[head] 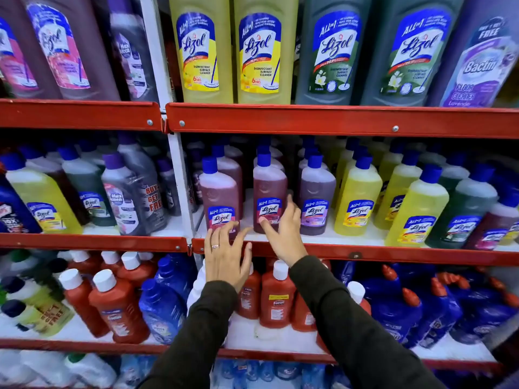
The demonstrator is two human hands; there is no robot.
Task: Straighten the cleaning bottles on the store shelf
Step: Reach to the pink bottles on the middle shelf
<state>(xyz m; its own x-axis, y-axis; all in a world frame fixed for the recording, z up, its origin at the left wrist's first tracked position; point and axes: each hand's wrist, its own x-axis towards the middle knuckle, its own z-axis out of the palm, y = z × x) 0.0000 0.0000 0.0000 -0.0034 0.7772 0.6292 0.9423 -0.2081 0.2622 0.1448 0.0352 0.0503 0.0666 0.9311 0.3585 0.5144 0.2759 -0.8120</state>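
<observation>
Fingers (224, 228) spread | red bottle (269, 189) between both hands, unheld

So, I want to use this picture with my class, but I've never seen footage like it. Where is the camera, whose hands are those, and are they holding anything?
There is no machine here. A person wears a wide-angle camera on the head, so you look forward and down along their dark-sleeved arms. That lens bends the edges of the picture.

In front is a red store shelf packed with cleaning bottles. The left hand, which wears a ring, reaches towards a reddish bottle with a blue cap. The right hand reaches towards the next reddish bottle. Both hands are open, fingers spread, right at the bottles' bases; neither has closed round a bottle. Yellow bottles stand further right on the same shelf.
</observation>
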